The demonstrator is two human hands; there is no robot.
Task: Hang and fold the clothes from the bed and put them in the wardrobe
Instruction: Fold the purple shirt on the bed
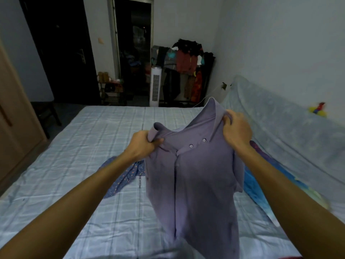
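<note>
A purple polo shirt (192, 180) hangs in the air above the bed (78, 146), its front facing me with two buttons showing at the open placket. My left hand (143, 144) grips its collar and shoulder on the left. The shirt's right collar edge is pinched by my right hand (236, 130), held a little higher. Behind the shirt on the checked sheet lie a blue floral garment (125, 176) and a bright blue garment (257, 189), both partly hidden.
A brown wardrobe (16, 116) stands at the left edge. A loaded clothes rack (188, 70) and a white tower fan (155, 86) stand past the foot of the bed. A pale covered headboard or sofa (280, 124) runs along the right wall, a small toy (318, 110) on it.
</note>
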